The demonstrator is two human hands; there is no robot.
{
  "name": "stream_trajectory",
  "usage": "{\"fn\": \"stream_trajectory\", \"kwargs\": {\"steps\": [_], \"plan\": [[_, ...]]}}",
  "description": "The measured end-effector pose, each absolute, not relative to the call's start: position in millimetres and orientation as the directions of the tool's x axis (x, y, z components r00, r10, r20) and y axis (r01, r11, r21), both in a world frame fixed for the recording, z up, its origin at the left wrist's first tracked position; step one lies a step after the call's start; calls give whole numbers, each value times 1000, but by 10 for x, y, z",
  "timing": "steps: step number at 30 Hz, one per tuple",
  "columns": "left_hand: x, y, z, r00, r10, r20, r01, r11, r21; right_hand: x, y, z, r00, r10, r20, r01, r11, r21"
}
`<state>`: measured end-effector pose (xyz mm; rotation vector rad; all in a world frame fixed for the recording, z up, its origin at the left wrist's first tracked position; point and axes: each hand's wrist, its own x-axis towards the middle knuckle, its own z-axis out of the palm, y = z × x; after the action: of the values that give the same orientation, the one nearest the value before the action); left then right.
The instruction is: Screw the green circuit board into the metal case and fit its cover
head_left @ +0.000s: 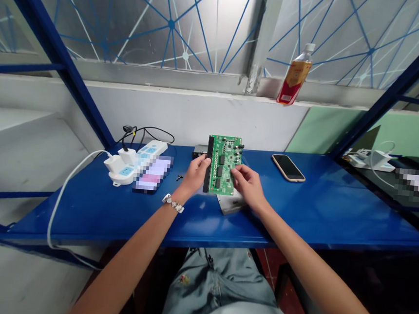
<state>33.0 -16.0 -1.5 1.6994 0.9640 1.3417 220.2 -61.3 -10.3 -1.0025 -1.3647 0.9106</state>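
In the head view: holding a green circuit board (227, 158), component side toward the camera, over the middle of the bench (311, 210), between its front and rear edges. Pinching the board's left edge, along the black connector strip (210, 147), with the left hand (195, 173), thumb in front. Pinching the right edge, somewhat lower, between thumb and bent forefinger of the right hand (248, 182); no seeing past the board to the fingertips behind.

Lying on the bench under the board's lower right corner, toward the front edge: a grey metal piece (231, 206). Could drop the board onto that metal through a loosened or uneven pinch, probably chipping a part or scraping the underside. Could strain a small component by pressing the right thumb on the crowded face instead of the bare rim. Could also scratch the board by brushing it with the silver bracelet (173, 203), though well apart from it at present.

Resting loose just left of the left hand: small dark bits (180, 178), perhaps screws. Could scatter them toward the left end, or over the front edge, with one sweep of the left forearm.

Trailing over the front edge near the left corner: a white cable (56, 207), led from a plug at the power strip (147, 155). Could snag it with an elbow, dragging the strip into the phone (152, 174) lying beside it.
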Motion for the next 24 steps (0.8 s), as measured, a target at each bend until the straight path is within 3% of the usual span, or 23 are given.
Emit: {"fn": "stream_trajectory", "kwargs": {"steps": [4,9,16,24], "plan": [[343,-169,-94,153,901,406,226,-432,873,2159,-679,-109,-7,913,407,31,407,-913],[324,-177,-204,254,893,371,375,-444,814,2133,-774,-121,-103,835,541,210,550,-809],[398,-218,-216,399,837,374,258,-494,830,2096,-823,-122,-302,740,601,349,672,-653],[406,-205,-224,391,837,384,225,-491,842,2096,-875,-76,-334,729,598,331,685,-650]]}}
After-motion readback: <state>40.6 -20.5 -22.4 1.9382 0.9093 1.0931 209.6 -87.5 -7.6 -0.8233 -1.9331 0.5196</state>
